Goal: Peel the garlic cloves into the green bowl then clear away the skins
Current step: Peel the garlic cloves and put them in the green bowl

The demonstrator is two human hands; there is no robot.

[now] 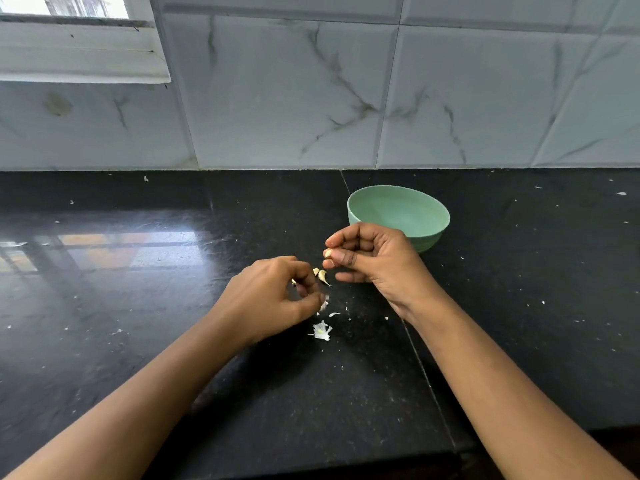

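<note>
While skins (322, 331) litter the counter (173, 306) — right hand (372, 261) pinching a garlic clove (328, 252), left hand (270, 299) pinching a skin scrap (324, 302).

Counter (138, 306): dark speckled stone, polished, glossy enough to mirror the window. Wall tiles (284, 98): pale marble-look, smooth, soft sheen, grey veins. Bowl (398, 211): green, matt, looks plastic. Garlic skins (322, 331): thin, papery, white, crumpled. Window frame (79, 53): white, painted, scuffed.
</note>
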